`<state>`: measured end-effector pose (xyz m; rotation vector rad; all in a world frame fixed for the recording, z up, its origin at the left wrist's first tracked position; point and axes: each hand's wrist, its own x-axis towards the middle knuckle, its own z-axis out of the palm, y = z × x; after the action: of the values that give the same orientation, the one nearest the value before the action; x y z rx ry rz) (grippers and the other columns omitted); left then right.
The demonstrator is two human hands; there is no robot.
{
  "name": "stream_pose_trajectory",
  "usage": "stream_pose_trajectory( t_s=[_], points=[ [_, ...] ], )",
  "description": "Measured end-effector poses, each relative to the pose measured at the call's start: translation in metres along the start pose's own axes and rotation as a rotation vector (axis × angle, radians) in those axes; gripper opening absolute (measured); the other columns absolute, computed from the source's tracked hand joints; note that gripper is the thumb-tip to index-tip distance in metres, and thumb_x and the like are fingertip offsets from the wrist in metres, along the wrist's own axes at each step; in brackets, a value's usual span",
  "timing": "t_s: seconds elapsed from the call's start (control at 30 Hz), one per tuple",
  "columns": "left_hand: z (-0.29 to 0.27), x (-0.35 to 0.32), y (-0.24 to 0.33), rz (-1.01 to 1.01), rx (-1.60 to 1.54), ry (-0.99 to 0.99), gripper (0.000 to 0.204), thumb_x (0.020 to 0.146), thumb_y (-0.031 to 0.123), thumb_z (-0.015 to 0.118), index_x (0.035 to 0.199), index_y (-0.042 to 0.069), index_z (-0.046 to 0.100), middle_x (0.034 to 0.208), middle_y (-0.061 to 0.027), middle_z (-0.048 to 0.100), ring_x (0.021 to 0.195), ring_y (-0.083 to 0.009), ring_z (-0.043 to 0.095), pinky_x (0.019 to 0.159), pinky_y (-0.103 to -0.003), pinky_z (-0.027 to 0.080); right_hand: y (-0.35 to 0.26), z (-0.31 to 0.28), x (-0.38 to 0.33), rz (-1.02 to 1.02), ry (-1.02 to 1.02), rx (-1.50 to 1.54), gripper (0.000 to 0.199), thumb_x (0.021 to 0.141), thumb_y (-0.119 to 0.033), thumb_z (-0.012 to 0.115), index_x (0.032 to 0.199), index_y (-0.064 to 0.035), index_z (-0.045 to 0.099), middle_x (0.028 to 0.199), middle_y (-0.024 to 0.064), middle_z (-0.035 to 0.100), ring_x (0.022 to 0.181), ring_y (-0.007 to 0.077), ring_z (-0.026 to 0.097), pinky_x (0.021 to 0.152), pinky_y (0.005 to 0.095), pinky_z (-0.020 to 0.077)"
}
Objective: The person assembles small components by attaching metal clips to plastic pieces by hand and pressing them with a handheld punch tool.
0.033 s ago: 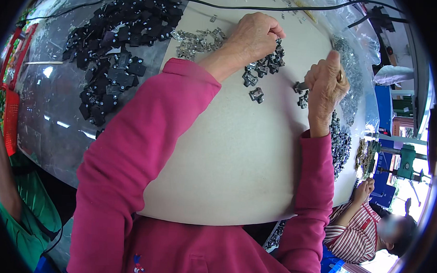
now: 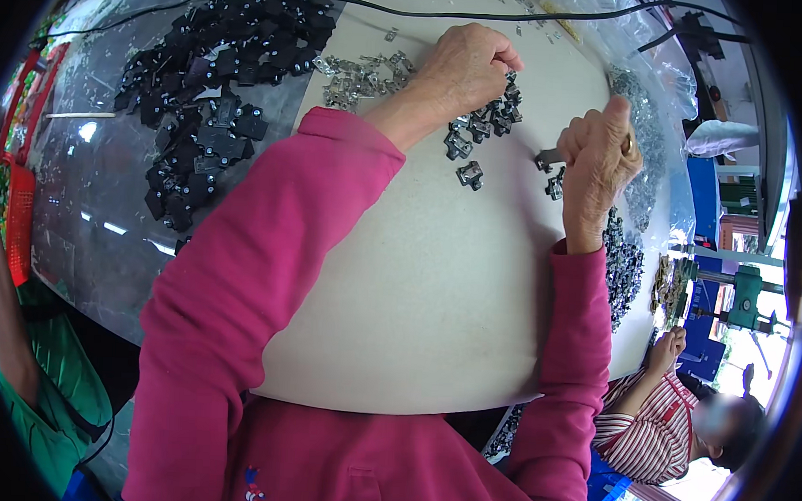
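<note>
My left hand (image 2: 467, 69) is closed, fingers curled down over a small cluster of black-and-metal parts (image 2: 481, 123). What its fingertips hold, if anything, is hidden behind the hand. To the right, my right hand (image 2: 601, 160) is wrapped in a fist with the thumb up. From its left side sticks the dark flat end of a tool (image 2: 551, 156); the rest is inside the fist. Two or so similar small parts (image 2: 555, 184) lie beside that fist. One single part (image 2: 470, 174) sits apart on the pale table top (image 2: 417, 295).
Black flat pieces (image 2: 219, 138) are heaped at left, loose metal clips (image 2: 358, 81) beside my left wrist. Another part pile (image 2: 624, 267) and a clear plastic bag (image 2: 653, 109) lie right. A black cable (image 2: 462, 14) crosses the far side. Co-workers sit on both sides; a green press (image 2: 746, 298) stands right.
My right fist has shifted very slightly, and a little more of the dark flat tool end shows. My left hand stays where it was.
</note>
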<state>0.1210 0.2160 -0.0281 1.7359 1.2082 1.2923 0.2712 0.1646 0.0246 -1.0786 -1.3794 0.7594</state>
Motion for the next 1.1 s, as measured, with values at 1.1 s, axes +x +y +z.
stream_pose_trajectory(
  t_s=[1.1],
  points=[
    [0.0, 0.005, -0.001, -0.012, -0.082, 0.016, 0.021, 0.069, 0.004, 0.056, 0.084, 0.004, 0.07, 0.079, -0.0157, 0.067, 0.074, -0.0273, 0.065, 0.069, -0.036, 0.051, 0.008, 0.058, -0.005, -0.094, -0.039, 0.228, 0.054, 0.093, -0.04, 0.052, 0.055, -0.0099, 0.029, 0.047, -0.0011, 0.028, 0.042, 0.0096, 0.027, 0.04, 0.0256, 0.0224]
  ],
)
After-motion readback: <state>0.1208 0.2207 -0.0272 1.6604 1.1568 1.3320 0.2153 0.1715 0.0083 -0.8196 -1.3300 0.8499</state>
